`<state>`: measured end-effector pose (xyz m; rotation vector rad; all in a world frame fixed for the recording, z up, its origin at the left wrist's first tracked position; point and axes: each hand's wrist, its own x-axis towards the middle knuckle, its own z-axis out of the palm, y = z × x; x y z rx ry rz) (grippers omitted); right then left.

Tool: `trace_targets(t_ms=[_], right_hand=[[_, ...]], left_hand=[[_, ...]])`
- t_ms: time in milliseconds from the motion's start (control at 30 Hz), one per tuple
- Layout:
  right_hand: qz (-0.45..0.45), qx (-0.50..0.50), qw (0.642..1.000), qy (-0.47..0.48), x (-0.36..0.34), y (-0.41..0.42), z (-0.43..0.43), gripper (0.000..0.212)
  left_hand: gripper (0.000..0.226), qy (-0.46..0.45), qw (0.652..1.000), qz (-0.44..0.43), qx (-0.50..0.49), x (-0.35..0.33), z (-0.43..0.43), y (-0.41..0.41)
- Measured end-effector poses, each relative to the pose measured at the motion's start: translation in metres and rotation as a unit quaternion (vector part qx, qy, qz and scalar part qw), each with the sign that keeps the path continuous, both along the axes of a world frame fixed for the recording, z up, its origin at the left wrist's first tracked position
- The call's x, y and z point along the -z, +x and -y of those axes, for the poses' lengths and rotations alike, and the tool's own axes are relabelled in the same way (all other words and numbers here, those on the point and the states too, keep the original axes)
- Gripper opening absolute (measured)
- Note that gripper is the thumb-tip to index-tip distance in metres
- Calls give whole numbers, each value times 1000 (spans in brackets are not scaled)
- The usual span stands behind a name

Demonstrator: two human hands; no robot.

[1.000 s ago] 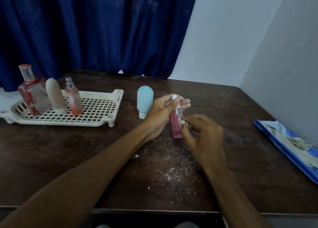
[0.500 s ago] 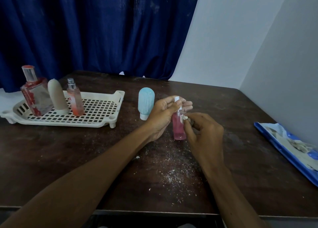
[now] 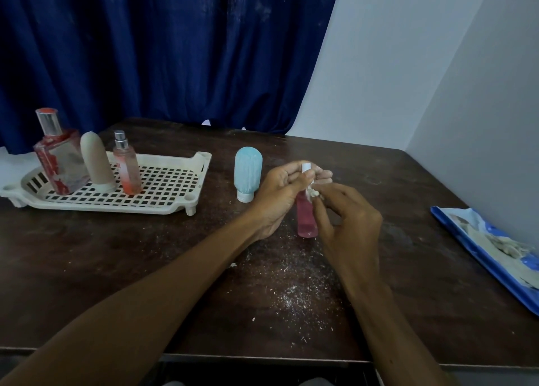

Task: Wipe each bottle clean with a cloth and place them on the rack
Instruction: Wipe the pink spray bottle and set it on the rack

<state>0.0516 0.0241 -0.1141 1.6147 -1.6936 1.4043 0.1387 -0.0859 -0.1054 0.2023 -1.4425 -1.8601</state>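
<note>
My left hand (image 3: 280,190) grips the top of a slim pink bottle (image 3: 306,219) with a white cap, held upright above the table's middle. My right hand (image 3: 347,219) pinches a small white wad of cloth (image 3: 315,193) against the bottle's neck. A pale blue bottle (image 3: 248,172) stands cap-down just left of my hands. On the white perforated rack (image 3: 163,190) at the left stand a square red-marked perfume bottle (image 3: 59,158), a beige bottle (image 3: 96,161) and a small pink spray bottle (image 3: 127,167).
White crumbs and dust (image 3: 288,280) are scattered on the dark wooden table (image 3: 116,263) below my hands. A blue and white plastic packet (image 3: 495,248) lies at the right edge by the wall. A dark blue curtain (image 3: 163,50) hangs behind.
My right hand has moved the cloth wad up the pink bottle from its body to its neck. My left hand keeps its hold at the cap.
</note>
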Motion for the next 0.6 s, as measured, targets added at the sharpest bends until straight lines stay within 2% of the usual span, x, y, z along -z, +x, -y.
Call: trace_targets(t_ms=[133,267,467,600], right_hand=[[-21,-4,1000,14,3,3,-6,16],[11,45,999,19,1,-4,-5,14],[-16,8,999,38,1,-1,-7,19],[-3,5,998,57,4,-1,-10,18]], left_hand=[[18,12,1000,3,-6,0,3,1],[20,-3,1000,15,2,1,4,1],[20,14,1000,20,-2,4,6,0],[26,20,999,39,-20,3,7,1]])
